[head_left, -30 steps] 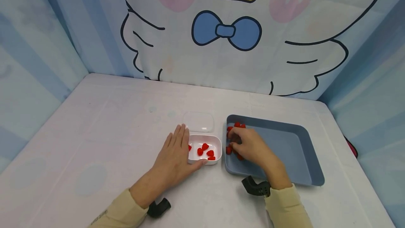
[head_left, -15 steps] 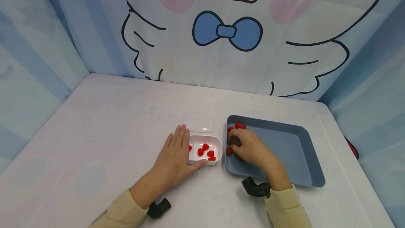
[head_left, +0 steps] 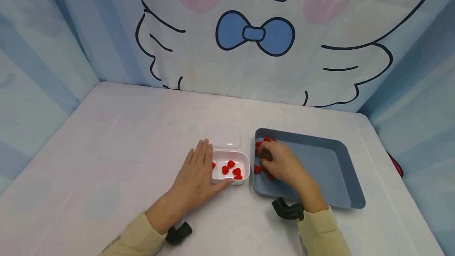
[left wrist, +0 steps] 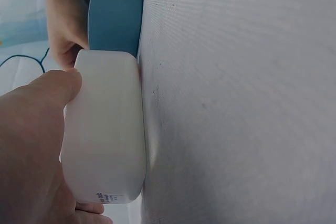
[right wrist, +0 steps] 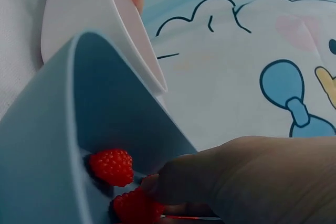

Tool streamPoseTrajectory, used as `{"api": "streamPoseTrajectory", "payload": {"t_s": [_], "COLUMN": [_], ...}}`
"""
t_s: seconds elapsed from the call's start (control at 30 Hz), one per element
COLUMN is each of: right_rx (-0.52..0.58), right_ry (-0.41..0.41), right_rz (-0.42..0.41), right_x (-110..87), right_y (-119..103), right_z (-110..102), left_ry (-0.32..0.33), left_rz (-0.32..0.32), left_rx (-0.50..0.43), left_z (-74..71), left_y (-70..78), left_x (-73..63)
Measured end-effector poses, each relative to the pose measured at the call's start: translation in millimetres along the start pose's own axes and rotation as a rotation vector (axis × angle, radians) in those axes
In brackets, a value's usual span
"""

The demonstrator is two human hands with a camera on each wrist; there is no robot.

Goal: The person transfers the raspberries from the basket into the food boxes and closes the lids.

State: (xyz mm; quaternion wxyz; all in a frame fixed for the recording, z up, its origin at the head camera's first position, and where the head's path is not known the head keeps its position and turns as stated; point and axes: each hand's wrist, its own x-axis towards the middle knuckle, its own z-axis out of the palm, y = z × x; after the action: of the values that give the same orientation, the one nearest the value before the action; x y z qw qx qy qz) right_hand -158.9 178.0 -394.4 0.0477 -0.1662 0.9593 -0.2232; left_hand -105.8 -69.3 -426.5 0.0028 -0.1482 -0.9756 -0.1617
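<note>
My left hand (head_left: pixel 194 175) rests with straight fingers along the left side of a small white box (head_left: pixel 244 165), thumb against its near rim. Inside lie several red raspberries (head_left: pixel 231 164), one partly covered by the hand. To the right stands a blue-grey tray (head_left: pixel 320 169). My right hand (head_left: pixel 282 163) reaches into its left end, fingers bent downward among more raspberries (head_left: pixel 257 169). In the right wrist view, the thumb touches or overlaps one raspberry (right wrist: pixel 137 205), while another raspberry (right wrist: pixel 112 167) lies beside it. The right fingertips are mostly hidden, so a grip cannot be confirmed.
A clear plastic lid (head_left: pixel 223 136) lies just behind the white box. The tray's raised wall (right wrist: pixel 37 124) stands close beside the box. A white cloth (head_left: pixel 106 149) covers the table, with a printed curtain (head_left: pixel 249 70) behind it.
My right hand shifts very slightly among the raspberries at the tray's left end. The left hand stays in place on the white box.
</note>
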Motion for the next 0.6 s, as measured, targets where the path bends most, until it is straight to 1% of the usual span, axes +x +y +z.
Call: {"api": "streamPoseTrajectory", "payload": {"t_s": [0.23, 0.43, 0.53, 0.6], "right_rx": [-0.006, -0.004, -0.002, 0.004], "right_ry": [-0.005, 0.009, 0.0, -0.012], "right_rz": [-0.007, -0.002, 0.028, 0.067], "right_x": [0.9, 1.6, 1.2, 0.8], "right_y": [0.0, -0.1, -0.9, -1.8], "right_z": [0.5, -3.0, -4.7, -5.4], "left_ry": [-0.011, -0.004, -0.005, -0.004], "left_rz": [-0.005, -0.006, -0.006, -0.002], "left_rx": [0.006, 0.003, 0.004, 0.003], "left_z": [-0.8, -1.9, -2.5, -2.6], "left_y": [0.2, 0.7, 0.9, 1.2], "left_x": [0.0, 0.6, 0.5, 0.7]}}
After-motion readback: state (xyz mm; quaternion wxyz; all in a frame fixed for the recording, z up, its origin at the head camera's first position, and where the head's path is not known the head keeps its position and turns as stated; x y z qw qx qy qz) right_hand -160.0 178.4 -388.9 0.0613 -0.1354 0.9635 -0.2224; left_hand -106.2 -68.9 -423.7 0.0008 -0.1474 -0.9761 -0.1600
